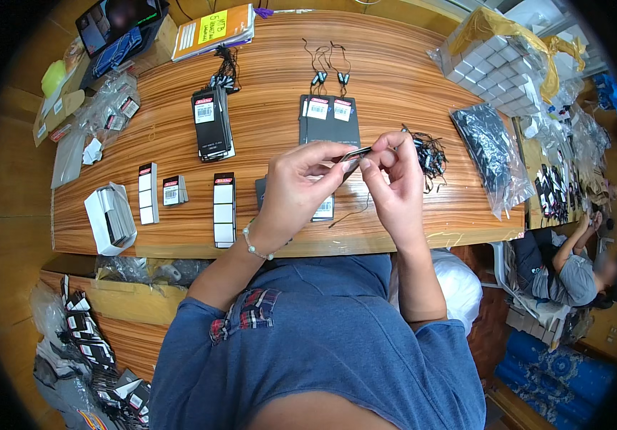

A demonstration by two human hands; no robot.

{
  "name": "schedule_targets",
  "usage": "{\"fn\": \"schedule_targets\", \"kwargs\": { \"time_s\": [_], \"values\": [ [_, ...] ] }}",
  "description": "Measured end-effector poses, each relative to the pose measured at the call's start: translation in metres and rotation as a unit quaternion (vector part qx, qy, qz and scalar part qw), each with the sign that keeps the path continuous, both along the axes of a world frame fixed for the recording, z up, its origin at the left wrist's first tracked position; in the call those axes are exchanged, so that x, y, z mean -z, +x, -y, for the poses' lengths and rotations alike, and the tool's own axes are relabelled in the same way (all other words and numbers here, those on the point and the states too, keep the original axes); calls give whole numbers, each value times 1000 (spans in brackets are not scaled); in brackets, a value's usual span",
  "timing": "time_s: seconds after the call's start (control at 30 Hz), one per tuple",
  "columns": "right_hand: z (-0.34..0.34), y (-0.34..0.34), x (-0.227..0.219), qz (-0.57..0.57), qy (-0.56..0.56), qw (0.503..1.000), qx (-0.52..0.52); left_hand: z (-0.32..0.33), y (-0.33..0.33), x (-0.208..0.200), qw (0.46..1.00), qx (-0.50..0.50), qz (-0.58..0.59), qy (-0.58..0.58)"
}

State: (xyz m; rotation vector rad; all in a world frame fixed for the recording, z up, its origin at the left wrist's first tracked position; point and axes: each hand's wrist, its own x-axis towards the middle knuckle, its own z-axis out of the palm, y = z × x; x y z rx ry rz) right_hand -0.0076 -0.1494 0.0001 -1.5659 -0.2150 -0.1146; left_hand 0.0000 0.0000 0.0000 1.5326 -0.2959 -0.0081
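Above the table's front edge, both of my hands meet at a thin dark card seen nearly edge-on. My left hand pinches it between thumb and fingers. At its right end, the thumb and forefinger of my right hand are closed on it. A thin dark cord dangles below my right thumb. Just beyond my hands lie large dark cards with white-labelled tags and looped cords. Under my left hand, another labelled card is partly hidden.
To the left stand a stack of black cards, sticker strips and a white box of cards. At right are tangled black cords, a plastic-bagged dark stack and bagged small white boxes. Another person sits far right.
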Motion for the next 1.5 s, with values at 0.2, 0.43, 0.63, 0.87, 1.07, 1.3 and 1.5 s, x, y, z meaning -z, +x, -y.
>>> {"fn": "schedule_targets", "kwargs": {
  "time_s": [0.2,0.43,0.63,0.87,1.07,1.3,1.5],
  "values": [
    [-4,1,8,-72,219,973,-20,-1,-1,-4,994,-10,93,62],
    [-9,-2,17,34,36,998,51,-2,-1,-1,994,7,70,84],
    [-6,-3,10,-14,52,998,23,-5,0,4,973,0,173,151],
    [10,-8,2,-110,198,974,-30,-4,5,0,849,-66,435,294],
    [17,-9,17,-197,268,942,-44,-6,10,2,794,-21,508,334],
    [12,-1,19,-81,94,991,44,3,8,12,812,-5,501,301],
    [29,12,0,4,255,960,118,-4,6,18,869,9,420,261]
  ]
}}
